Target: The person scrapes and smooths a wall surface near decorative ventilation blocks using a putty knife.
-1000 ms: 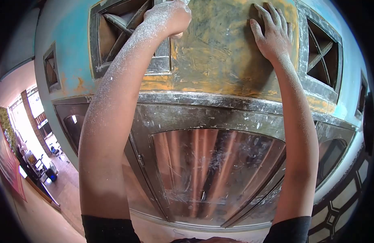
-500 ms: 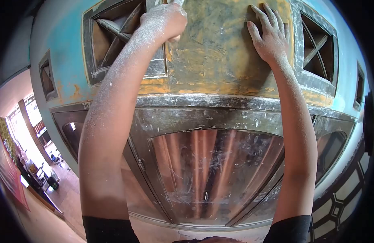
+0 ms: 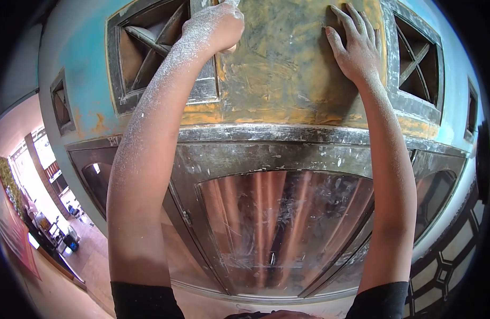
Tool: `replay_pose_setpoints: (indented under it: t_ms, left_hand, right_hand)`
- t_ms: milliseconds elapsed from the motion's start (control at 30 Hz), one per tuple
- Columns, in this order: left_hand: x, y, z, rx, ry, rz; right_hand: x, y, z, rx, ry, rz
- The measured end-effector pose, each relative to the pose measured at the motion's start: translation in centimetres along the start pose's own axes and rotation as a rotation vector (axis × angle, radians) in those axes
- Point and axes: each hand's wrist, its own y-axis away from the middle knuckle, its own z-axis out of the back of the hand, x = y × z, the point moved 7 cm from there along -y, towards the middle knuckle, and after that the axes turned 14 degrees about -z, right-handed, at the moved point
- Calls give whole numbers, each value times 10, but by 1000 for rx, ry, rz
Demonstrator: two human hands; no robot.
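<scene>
My left hand (image 3: 217, 27), coated in white dust, is closed at the top edge of the view, by the inner edge of the left vent frame (image 3: 207, 87). Its fingertips are mostly hidden, and I cannot make out what they hold. A patchy yellow and grey-green wall panel (image 3: 277, 69) lies between my two hands. Spread flat on the right part of that panel is my right hand (image 3: 359, 53), fingers apart and dusty, with nothing in it. It lies just left of the right vent frame (image 3: 415, 103).
Below the panel runs a worn dark wooden beam (image 3: 266, 133) with pale scuffs. Under it is a window (image 3: 282, 223) with reddish curtains behind the glass. Turquoise wall (image 3: 88, 58) flanks the vents. A bright doorway (image 3: 40, 175) opens at the left, with a patterned grille (image 3: 441, 274) at lower right.
Both hands stay in nearly the same places. The left wrist and forearm have shifted very slightly, and the whole view has moved a little.
</scene>
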Motion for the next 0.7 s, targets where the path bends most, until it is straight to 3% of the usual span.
replay_pose_setpoints:
  t_ms: [133,200,233,300,433,500,600,700]
  left_hand:
    - [11,-6,-8,-32,74,44]
    - [8,-9,-25,13,-134,-227]
    - [2,-7,-21,17,-131,-228]
    - [2,-3,-2,35,-44,-15]
    - [1,-8,8,-110,-1,-54]
    - [-15,-6,26,369,-13,-170]
    - [-5,-4,1,231,-9,-6]
    - [-7,-8,11,198,-6,-53]
  right_hand:
    - [-1,-1,0,-15,38,-2]
    - [0,-1,0,-13,24,-2]
    - [0,0,0,-14,5,-7]
    - [-4,-2,-4,-19,19,-1]
    - [-9,-3,-10,-42,43,25]
    - [-4,0,-2,-33,32,5]
    - [-4,3,-3,-7,10,-24]
    - [-8,3,-6,-18,10,-23]
